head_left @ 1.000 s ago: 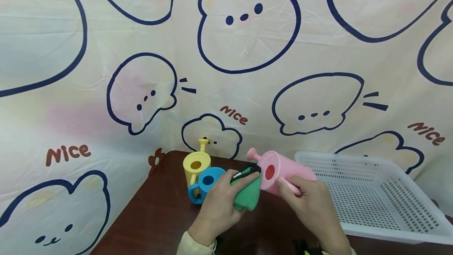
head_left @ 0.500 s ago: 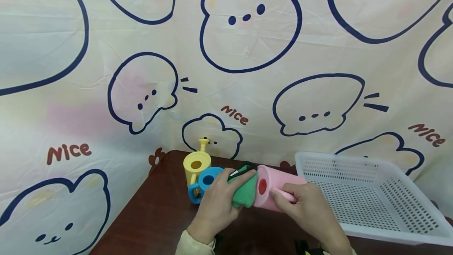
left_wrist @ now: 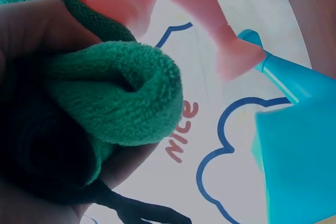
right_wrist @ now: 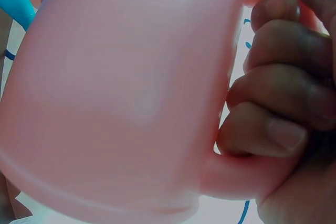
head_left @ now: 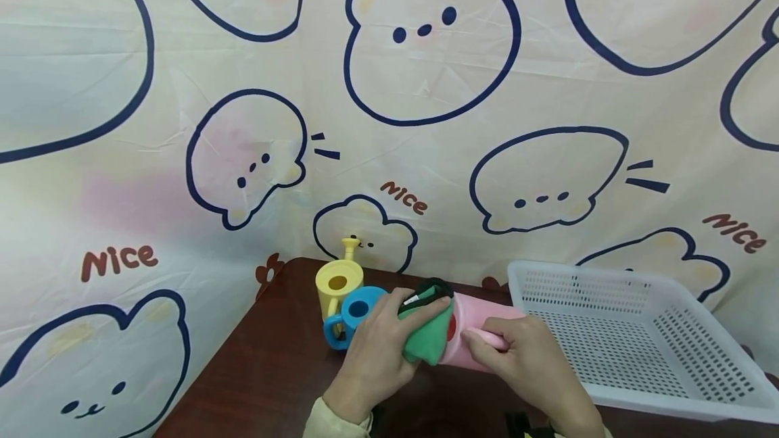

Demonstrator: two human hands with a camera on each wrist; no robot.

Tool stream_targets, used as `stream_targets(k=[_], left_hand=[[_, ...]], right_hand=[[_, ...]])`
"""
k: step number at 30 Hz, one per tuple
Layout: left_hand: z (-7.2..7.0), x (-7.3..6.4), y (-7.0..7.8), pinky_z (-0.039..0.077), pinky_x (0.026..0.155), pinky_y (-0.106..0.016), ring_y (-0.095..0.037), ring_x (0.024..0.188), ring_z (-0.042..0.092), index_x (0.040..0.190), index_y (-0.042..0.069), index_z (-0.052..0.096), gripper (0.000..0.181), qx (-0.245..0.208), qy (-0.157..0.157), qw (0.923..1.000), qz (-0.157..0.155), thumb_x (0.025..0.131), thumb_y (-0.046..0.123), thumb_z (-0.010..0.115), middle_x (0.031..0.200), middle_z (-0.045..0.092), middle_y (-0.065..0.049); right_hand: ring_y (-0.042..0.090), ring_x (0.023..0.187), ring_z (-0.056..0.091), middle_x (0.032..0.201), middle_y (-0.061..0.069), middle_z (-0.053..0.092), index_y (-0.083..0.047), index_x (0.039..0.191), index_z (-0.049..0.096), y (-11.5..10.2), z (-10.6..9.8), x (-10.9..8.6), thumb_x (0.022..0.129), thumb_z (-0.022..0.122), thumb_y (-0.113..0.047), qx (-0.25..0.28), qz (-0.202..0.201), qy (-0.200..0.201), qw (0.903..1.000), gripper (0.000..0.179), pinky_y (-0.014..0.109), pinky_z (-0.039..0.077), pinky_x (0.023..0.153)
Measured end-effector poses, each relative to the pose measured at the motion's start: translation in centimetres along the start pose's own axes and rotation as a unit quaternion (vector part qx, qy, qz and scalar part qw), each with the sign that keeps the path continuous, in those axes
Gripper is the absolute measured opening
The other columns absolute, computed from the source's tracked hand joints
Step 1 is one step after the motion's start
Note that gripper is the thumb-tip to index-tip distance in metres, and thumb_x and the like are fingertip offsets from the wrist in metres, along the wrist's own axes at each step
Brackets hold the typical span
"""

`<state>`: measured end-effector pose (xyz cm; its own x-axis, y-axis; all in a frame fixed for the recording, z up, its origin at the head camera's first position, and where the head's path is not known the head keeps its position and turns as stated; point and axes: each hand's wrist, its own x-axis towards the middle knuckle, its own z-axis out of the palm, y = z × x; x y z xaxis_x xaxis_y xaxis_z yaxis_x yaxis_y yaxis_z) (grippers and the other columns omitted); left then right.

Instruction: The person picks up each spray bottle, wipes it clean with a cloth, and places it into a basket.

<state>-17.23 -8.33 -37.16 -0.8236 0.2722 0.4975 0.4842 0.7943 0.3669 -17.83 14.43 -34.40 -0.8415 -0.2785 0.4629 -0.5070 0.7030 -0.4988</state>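
My right hand (head_left: 526, 357) grips the handle of a pink toy watering can (head_left: 487, 309), which is tilted over toward the left; in the right wrist view several fingers (right_wrist: 278, 93) curl through that handle. Folded green cloth (head_left: 429, 340) with a dark edge is held in my left hand (head_left: 377, 350), up against the can's top in the head view. The left wrist view has the cloth (left_wrist: 121, 93) bunched between thumb and fingers, with the pink spout (left_wrist: 205, 19) beyond it. Left of my left hand stand a blue watering can (head_left: 359, 306) and a yellow watering can (head_left: 337, 282).
A white perforated plastic basket (head_left: 645, 330) stands on the right of the dark brown table (head_left: 243, 363). Behind the table hangs a pale cloth (head_left: 426, 161) printed with cartoon bears. The blue and yellow cans are close together near the table's back left.
The pink can has turned and lowered, so its spout no longer shows in the head view. The green cloth moved slightly left, then back right, and now covers part of the can's red opening.
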Motion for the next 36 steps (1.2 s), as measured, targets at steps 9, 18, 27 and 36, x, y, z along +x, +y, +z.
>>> stream_targets(k=[9,18,27,36], left_hand=[[-0.2,-0.1,0.7,0.062,0.092,-0.05,-0.025,0.125,0.059,0.147,0.05,0.057,0.1,0.007,-0.011,0.9995,0.029,0.065,0.01,0.098,0.144,0.06,-0.005],[-0.3,-0.3,1.2,0.062,0.092,-0.046,-0.02,0.123,0.058,0.148,0.051,0.055,0.105,-0.002,-0.017,0.9986,0.049,0.062,0.008,0.098,0.144,0.059,-0.003],[0.0,-0.4,1.7,0.062,0.093,-0.043,-0.019,0.126,0.057,0.15,0.049,0.053,0.107,-0.044,0.004,0.9954,0.085,0.062,0.008,0.099,0.146,0.059,0.001],[0.7,-0.3,2.1,0.063,0.093,-0.041,-0.018,0.125,0.058,0.152,0.047,0.051,0.104,-0.076,0.031,0.9896,0.118,0.066,0.011,0.099,0.143,0.059,0.0]], right_hand=[[-0.002,0.053,0.037,0.054,-0.016,0.037,-0.022,0.061,0.058,0.2,-0.1,-0.1,0.091,0.081,-0.03,0.001,0.012,0.008,0.9999,0.039,0.018,0.033,0.047],[0.0,0.05,0.038,0.055,-0.012,0.036,-0.019,0.068,0.065,0.6,-0.3,-0.1,0.092,0.082,-0.029,-0.003,0.042,0.024,0.9988,0.031,0.018,0.033,0.046],[0.0,0.048,0.037,0.055,-0.011,0.039,-0.014,0.072,0.066,1.0,-0.3,0.1,0.093,0.081,-0.019,-0.006,0.021,0.111,0.9935,0.026,0.018,0.033,0.044],[0.006,0.045,0.037,0.053,-0.003,0.041,-0.004,0.075,0.071,0.2,-0.2,0.3,0.098,0.074,-0.013,0.099,0.086,0.21,0.9688,0.025,0.019,0.032,0.04]])
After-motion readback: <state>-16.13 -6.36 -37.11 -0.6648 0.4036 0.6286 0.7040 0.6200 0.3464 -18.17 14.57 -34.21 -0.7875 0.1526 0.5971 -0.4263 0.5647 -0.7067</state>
